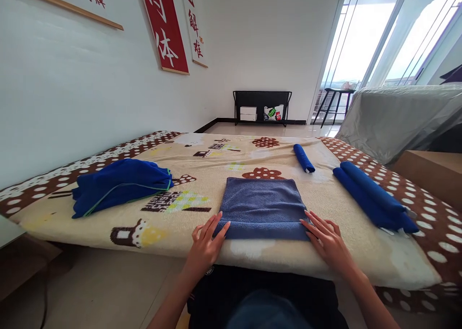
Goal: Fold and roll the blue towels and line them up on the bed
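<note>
A grey-blue towel (262,199) lies spread on the bed in front of me, with its near edge turned over into a narrow flat band (265,230). My left hand (206,240) rests at the left end of that band, fingers stretched and thumb apart, the tips touching the cloth. At the right end, my right hand (329,242) touches the band and the towel's side edge with spread fingers. A crumpled blue cloth with green edging (121,184) lies off to the left. Blue rolled towels (373,196) lie side by side on the right.
A smaller blue roll (303,158) lies farther back on the patterned blanket (202,175). Beyond the bed stands a black rack (262,98). To the right are a cardboard box (429,172), a sheet-covered piece (404,112) and a black stool (335,103).
</note>
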Available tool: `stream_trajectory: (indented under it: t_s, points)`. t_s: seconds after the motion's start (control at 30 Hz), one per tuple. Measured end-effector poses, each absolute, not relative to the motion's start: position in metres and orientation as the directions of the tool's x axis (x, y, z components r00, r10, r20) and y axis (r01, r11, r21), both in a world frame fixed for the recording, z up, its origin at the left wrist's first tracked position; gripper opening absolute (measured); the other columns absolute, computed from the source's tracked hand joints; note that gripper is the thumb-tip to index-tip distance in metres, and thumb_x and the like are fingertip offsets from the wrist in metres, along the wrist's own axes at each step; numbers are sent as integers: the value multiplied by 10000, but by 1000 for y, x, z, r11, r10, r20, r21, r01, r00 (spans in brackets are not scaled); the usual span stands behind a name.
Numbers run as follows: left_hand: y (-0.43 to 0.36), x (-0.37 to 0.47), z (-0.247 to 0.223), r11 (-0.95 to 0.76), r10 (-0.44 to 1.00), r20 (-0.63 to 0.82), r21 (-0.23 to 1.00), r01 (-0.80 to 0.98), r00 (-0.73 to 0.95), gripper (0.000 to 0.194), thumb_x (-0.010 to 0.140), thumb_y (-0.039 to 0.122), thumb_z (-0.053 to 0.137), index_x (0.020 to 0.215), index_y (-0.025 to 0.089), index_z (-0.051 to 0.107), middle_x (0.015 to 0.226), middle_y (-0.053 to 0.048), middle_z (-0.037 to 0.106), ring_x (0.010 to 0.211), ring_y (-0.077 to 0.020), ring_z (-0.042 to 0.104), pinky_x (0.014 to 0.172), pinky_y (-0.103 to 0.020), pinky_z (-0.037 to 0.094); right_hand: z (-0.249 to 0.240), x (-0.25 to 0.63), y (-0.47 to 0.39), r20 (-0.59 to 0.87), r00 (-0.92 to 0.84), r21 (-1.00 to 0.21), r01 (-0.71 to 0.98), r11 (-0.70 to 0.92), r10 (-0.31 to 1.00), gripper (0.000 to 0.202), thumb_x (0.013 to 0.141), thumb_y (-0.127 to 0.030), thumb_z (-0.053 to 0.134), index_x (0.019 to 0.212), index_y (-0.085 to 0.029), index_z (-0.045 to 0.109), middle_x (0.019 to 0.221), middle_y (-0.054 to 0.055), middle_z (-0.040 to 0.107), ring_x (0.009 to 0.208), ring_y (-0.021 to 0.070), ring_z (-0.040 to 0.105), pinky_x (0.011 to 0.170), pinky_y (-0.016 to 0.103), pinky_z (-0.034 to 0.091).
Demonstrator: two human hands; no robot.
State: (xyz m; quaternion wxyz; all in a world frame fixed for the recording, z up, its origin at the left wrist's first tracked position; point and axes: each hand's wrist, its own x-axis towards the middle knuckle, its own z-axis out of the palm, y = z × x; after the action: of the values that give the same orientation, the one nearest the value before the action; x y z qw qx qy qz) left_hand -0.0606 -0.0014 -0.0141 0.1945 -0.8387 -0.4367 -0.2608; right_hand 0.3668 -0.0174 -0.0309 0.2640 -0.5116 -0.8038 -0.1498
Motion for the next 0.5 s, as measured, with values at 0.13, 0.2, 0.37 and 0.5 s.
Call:
stream_trajectory:
  t_s: [0.13, 0.2, 0.37, 0.5]
  points:
    - [-9, -68, -17, -619, 636, 551, -53, 784, 540, 514, 942, 127, 454, 1436, 269, 477, 1379, -86, 601, 1278, -237, 549, 1048, -377, 313, -30, 372, -25, 606, -369, -42, 870, 491, 705, 371, 950, -274, 499, 1311, -282, 584, 1372, 50, 590, 1285, 207, 544, 1036, 397, 371]
    - [-8, -67, -15, -601, 662, 547, -19, 799, 512, 524, 918, 109, 442, 1422, 247, 480, 1362, -95, 607, 1266, -245, 548, 1039, -397, 305, -31, 374, -27, 581, -372, -75, 861, 503, 724, 403, 932, -285, 514, 1332, -272, 564, 1328, 52, 622, 1248, 209, 571, 1029, 398, 387]
    - [1, -56, -7, -527, 743, 520, 68, 847, 420, 534, 853, 65, 433, 1360, 215, 516, 1278, -105, 631, 1202, -262, 555, 1021, -436, 291, -27, 368, -23, 559, -339, -161, 851, 500, 757, 398, 912, -248, 516, 1308, -247, 550, 1249, 51, 650, 1166, 196, 597, 1004, 386, 423]
    - [4, -50, -3, -519, 740, 557, 118, 846, 377, 456, 815, 53, 450, 1221, 206, 590, 1156, -86, 666, 1129, -261, 573, 1019, -443, 292, -21, 361, -19, 573, -317, -193, 844, 501, 755, 392, 895, -185, 500, 1279, -244, 550, 1136, 42, 670, 1065, 187, 613, 972, 379, 436]
